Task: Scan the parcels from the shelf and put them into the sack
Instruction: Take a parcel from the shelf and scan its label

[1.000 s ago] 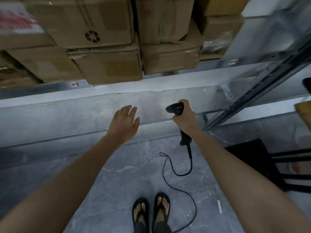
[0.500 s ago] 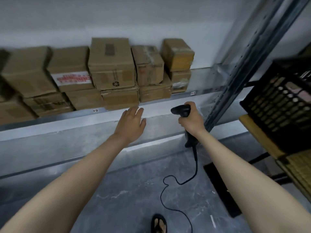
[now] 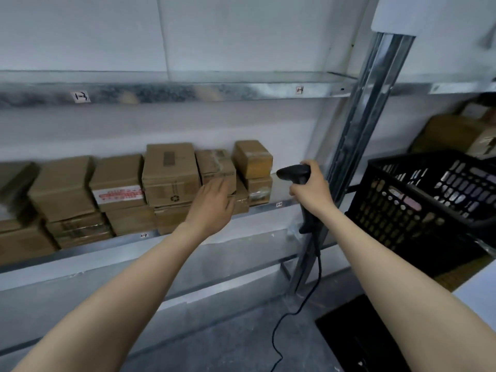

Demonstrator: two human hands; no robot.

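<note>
Two layers of brown cardboard parcels [image 3: 64,189] sit stacked along the middle shelf [image 3: 268,208], pushed back toward the white wall [image 3: 107,36]. I have the left hand [image 3: 212,208] stretched out to the shelf, fingers straight and slightly apart, nothing gripped. It is blurred and lies in front of the taped box [image 3: 216,166]; I cannot tell if the fingertips touch it. Left of that box stands the taller recycling-mark box [image 3: 171,178], then the box with a red-and-white label [image 3: 118,183]. Right of the taped box, a small box [image 3: 252,157] sits on top of another parcel at the row's end.

My right hand [image 3: 312,190] is wrapped tight round the handle of the black scanner [image 3: 294,173]. The scanner is upright, with its head pointing left toward the small box and apart from it. Its cable [image 3: 320,267] drops from the handle base to the grey floor [image 3: 228,342]. Just behind the right hand runs the metal upright [image 3: 359,135] of the rack. The upper shelf [image 3: 188,91] carries tags [image 3: 81,96] reading 1-3 and 1-4.

Right of the upright is a black slotted crate [image 3: 418,200] with items inside, too blurred to name, and more cardboard boxes [image 3: 456,132] behind it. A black mat [image 3: 357,336] lies on the floor under the right forearm.
</note>
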